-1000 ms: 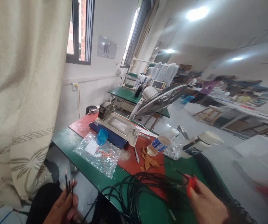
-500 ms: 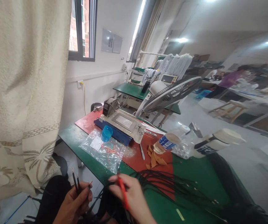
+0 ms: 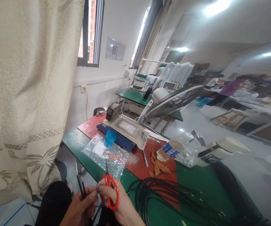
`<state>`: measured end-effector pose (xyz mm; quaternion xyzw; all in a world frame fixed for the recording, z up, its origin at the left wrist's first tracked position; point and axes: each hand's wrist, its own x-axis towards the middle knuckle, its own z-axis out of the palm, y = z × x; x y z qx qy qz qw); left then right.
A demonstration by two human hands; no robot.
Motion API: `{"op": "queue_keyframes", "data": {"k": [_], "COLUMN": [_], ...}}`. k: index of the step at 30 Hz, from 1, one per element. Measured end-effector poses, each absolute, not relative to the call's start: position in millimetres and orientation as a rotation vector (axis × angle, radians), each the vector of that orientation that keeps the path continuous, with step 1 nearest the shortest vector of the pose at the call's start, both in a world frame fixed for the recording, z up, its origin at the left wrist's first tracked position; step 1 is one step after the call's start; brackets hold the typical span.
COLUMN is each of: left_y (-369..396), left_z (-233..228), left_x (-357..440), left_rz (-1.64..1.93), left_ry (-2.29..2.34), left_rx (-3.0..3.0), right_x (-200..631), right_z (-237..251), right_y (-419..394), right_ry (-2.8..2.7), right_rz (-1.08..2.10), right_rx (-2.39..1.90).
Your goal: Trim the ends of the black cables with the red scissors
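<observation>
My left hand (image 3: 84,203), low in the picture, is closed round black cables (image 3: 81,185) whose stripped ends point upward. Red-handled scissors (image 3: 111,192) sit in my right hand (image 3: 116,201), with a finger and thumb through or around the loops and the narrow blades pointing up and away. The fingertips of both hands meet at a small cable end, mostly hidden between them. Just beyond the blades lies a clear plastic bag (image 3: 90,150) with small orange-copper bits (image 3: 113,155) on it. A bundle of black cables (image 3: 147,194) spreads over the table right of my right hand.
A blue-based heating device (image 3: 126,135) with a small fan stands on the red mat (image 3: 135,163). Nearby are a blue cup (image 3: 109,138), tweezers-like metal tool (image 3: 145,158), labelled bottle (image 3: 170,150), orange scraps (image 3: 159,166) and a white bottle (image 3: 220,150). A curtain (image 3: 31,94) hangs at left; people work far right.
My right hand has moved left to meet my left hand. The scissors have swung from pointing toward me, blurred, to blades upward. The view has shifted slightly.
</observation>
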<state>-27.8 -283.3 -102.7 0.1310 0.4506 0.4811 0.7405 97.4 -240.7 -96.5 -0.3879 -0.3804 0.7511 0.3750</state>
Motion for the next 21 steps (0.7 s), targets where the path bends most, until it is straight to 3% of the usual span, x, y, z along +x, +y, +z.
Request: {"op": "queue_keyframes", "data": {"k": [2,8,13,21], "left_y": [-280,-270,-256,-242], "left_z": [-100,-93,-94,-96], "left_x": [-26,-27,-22,-13], "left_rz": [1.061,1.139,1.177,1.14], "left_ry": [0.998,1.096,1.164,1.307], "left_rx": [0.298,0.28,0.359,0.643], "right_x": [101,127,139,141], "right_z": [-98,-92,-92,-87], "right_y": [-240,-242,-247,-239], "right_ry": [-1.086,-1.823,-2.093,-2.093], "right_rz": [1.859,1.211,1.156,1.093], "right_rx": [-1.049,-1.193,-1.296,-1.445]}}
